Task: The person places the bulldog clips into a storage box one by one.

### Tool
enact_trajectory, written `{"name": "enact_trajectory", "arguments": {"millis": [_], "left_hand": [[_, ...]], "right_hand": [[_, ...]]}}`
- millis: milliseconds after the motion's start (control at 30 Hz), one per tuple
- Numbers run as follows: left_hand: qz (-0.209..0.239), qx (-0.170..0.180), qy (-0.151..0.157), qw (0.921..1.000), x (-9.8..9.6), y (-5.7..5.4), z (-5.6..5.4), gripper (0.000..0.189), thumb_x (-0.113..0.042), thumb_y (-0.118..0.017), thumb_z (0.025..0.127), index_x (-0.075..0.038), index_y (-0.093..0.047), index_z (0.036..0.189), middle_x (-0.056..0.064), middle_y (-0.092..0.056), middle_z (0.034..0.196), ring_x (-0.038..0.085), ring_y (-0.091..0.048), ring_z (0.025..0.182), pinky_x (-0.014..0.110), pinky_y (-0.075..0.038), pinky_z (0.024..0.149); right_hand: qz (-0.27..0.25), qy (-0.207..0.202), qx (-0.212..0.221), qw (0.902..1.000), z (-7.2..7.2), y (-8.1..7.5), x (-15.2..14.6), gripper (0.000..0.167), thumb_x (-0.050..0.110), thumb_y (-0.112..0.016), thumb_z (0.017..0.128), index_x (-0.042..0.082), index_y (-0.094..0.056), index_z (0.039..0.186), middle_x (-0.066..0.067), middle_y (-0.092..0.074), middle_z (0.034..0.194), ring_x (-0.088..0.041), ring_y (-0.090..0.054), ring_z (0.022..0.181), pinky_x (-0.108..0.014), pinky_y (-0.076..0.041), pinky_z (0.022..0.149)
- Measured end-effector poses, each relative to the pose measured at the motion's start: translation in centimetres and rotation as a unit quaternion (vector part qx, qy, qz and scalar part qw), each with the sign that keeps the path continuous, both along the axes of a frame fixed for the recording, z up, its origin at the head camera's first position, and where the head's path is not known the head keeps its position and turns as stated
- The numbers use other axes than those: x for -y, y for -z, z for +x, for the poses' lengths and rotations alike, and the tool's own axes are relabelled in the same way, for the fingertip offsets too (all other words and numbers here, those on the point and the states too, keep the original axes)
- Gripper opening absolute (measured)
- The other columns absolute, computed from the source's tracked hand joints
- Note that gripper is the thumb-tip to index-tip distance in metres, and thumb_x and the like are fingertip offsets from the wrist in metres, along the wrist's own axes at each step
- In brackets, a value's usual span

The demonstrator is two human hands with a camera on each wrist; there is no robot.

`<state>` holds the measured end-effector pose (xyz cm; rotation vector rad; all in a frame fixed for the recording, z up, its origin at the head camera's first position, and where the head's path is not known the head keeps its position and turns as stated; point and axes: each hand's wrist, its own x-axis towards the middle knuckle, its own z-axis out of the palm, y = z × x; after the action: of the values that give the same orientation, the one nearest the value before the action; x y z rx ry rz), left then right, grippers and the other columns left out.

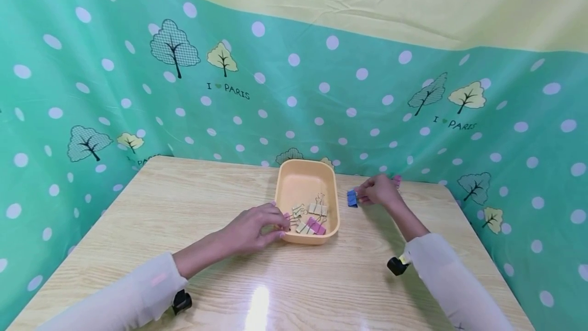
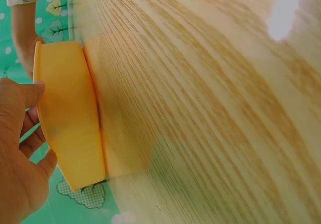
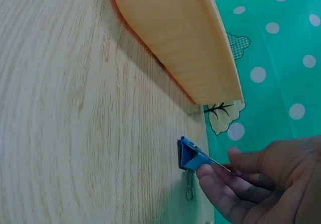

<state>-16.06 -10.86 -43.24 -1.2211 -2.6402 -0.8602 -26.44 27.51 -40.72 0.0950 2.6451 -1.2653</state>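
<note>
An orange tray stands on the table with several pink and cream binder clips in its near half. My left hand grips the tray's rim at the near left corner, its fingers bent over the edge. The left wrist view shows the fingers at the rim of the tray's outer wall. To the right of the tray, my right hand pinches a blue binder clip by one wire handle, between thumb and fingers. The clip's other handle points away from the hand's grip.
Just beyond the right hand lies a pink binder clip, partly hidden, near the table's back edge. A green dotted curtain hangs close behind and beside the wooden table. Black wrist cameras sit at both sleeves.
</note>
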Motion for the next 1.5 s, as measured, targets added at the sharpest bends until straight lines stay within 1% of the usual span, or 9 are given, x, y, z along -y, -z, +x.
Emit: {"name": "enact_trajectory", "arguments": {"millis": [133, 233, 367, 600, 767, 967, 1167, 1267, 1500], "left_hand": [[-0.001, -0.003, -0.001, 1.0000, 0.0, 0.0, 0.0, 0.011, -0.019, -0.084, 0.102, -0.021, -0.085, 0.113, -0.010, -0.082, 0.114, 0.011, -0.072, 0.109, 0.036, -0.065, 0.097], [-0.002, -0.002, -0.001, 1.0000, 0.0, 0.1, -0.1, 0.011, -0.020, -0.083, 0.102, -0.021, -0.085, 0.113, -0.010, -0.082, 0.114, 0.011, -0.071, 0.109, 0.035, -0.065, 0.097], [-0.001, 0.001, -0.002, 1.0000, 0.0, 0.0, -0.1, 0.012, -0.019, -0.084, 0.102, -0.021, -0.085, 0.113, -0.010, -0.082, 0.114, 0.011, -0.072, 0.110, 0.036, -0.065, 0.098], [0.004, 0.002, -0.001, 1.0000, 0.0, 0.0, 0.0, 0.012, -0.019, -0.084, 0.101, -0.021, -0.085, 0.113, -0.009, -0.082, 0.115, 0.012, -0.072, 0.110, 0.038, -0.065, 0.099], [0.006, -0.001, 0.001, 1.0000, 0.0, 0.0, -0.1, 0.011, -0.020, -0.084, 0.102, -0.021, -0.085, 0.112, -0.009, -0.083, 0.115, 0.015, -0.075, 0.114, 0.045, -0.065, 0.107], [0.007, 0.002, -0.002, 1.0000, 0.0, 0.0, -0.1, 0.011, -0.019, -0.084, 0.101, -0.021, -0.085, 0.112, -0.008, -0.083, 0.116, 0.019, -0.076, 0.123, 0.054, -0.052, 0.127], [0.006, 0.009, -0.002, 0.9999, -0.1, 0.0, -0.1, 0.012, -0.018, -0.084, 0.101, -0.021, -0.085, 0.112, -0.008, -0.083, 0.117, 0.020, -0.077, 0.124, 0.055, -0.047, 0.132], [0.006, 0.010, -0.001, 0.9999, 0.0, 0.0, -0.1, 0.013, -0.017, -0.084, 0.101, -0.020, -0.085, 0.113, -0.007, -0.083, 0.118, 0.021, -0.077, 0.125, 0.055, -0.044, 0.134], [0.010, 0.007, 0.001, 0.9999, 0.0, 0.1, -0.1, 0.012, -0.018, -0.084, 0.101, -0.020, -0.085, 0.112, -0.008, -0.083, 0.117, 0.020, -0.077, 0.125, 0.055, -0.044, 0.134]], "right_hand": [[0.012, 0.013, 0.013, 0.9998, -0.1, 0.3, 0.0, 0.021, 0.004, -0.077, 0.104, -0.014, -0.078, 0.116, -0.026, -0.085, 0.104, -0.020, -0.083, 0.080, -0.036, -0.072, 0.080], [0.011, 0.018, 0.018, 0.9996, -0.1, 0.4, 0.1, 0.023, 0.005, -0.081, 0.103, -0.013, -0.079, 0.116, -0.024, -0.085, 0.102, -0.017, -0.083, 0.079, -0.036, -0.072, 0.080], [0.001, 0.016, 0.020, 0.9997, 0.0, 0.4, 0.1, 0.021, 0.002, -0.077, 0.104, -0.015, -0.078, 0.117, -0.025, -0.085, 0.101, -0.017, -0.083, 0.077, -0.036, -0.072, 0.079], [-0.019, -0.002, 0.016, 0.9997, 0.0, -0.8, 0.0, 0.022, -0.002, -0.072, 0.106, -0.018, -0.075, 0.122, -0.028, -0.084, 0.106, -0.014, -0.081, 0.078, -0.035, -0.072, 0.080], [-0.032, -0.009, 0.004, 0.9994, -0.2, -1.9, 0.4, 0.025, 0.000, -0.074, 0.107, -0.019, -0.075, 0.124, -0.029, -0.084, 0.108, -0.020, -0.084, 0.082, -0.039, -0.073, 0.083], [-0.029, -0.012, 0.005, 0.9995, -0.6, -3.3, 1.5, 0.028, 0.005, -0.074, 0.108, -0.016, -0.075, 0.127, -0.028, -0.084, 0.109, -0.032, -0.088, 0.094, -0.048, -0.070, 0.096], [-0.007, -0.008, 0.000, 0.9999, -0.7, -4.9, 3.3, 0.025, 0.008, -0.074, 0.109, -0.012, -0.077, 0.125, -0.026, -0.084, 0.112, -0.036, -0.087, 0.103, -0.050, -0.069, 0.099], [-0.017, -0.018, -0.010, 0.9997, -0.3, -5.6, 4.3, 0.024, 0.007, -0.075, 0.109, -0.011, -0.078, 0.124, -0.026, -0.084, 0.113, -0.035, -0.087, 0.103, -0.051, -0.068, 0.101], [-0.053, -0.038, -0.024, 0.9976, 0.1, -5.9, 6.6, 0.025, 0.005, -0.077, 0.106, -0.014, -0.077, 0.123, -0.030, -0.084, 0.110, -0.039, -0.086, 0.101, -0.038, -0.072, 0.085]]}}
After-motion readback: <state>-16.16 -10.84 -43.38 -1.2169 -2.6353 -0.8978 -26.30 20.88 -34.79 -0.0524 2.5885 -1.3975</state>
